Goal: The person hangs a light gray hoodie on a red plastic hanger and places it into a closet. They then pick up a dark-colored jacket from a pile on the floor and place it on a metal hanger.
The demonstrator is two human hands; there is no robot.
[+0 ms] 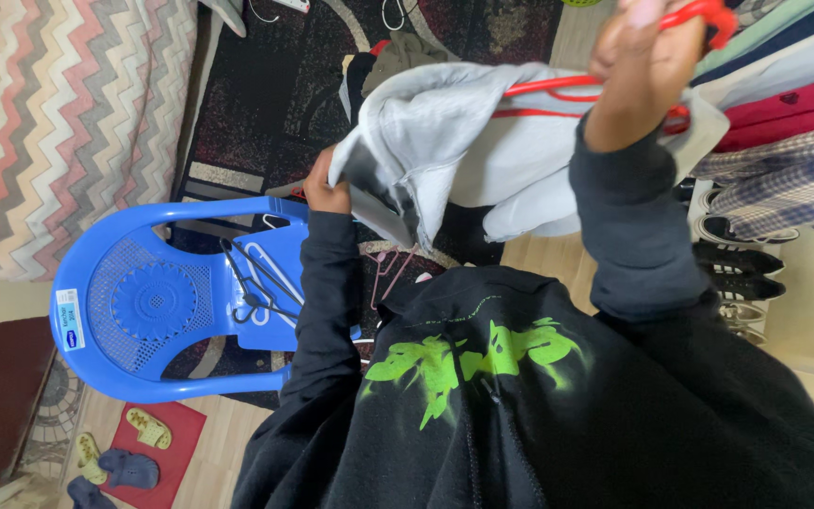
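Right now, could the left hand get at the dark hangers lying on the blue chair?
Probably yes. The left hand grips the grey garment's edge just above the blue chair; the dark hangers lie uncovered on the seat below it. It would need to let go first.

The person wears a black zip-up hoodie [539, 415] with a splashy neon-green chest print [473, 358] at six o'clock and long dark sleeves [327, 302].
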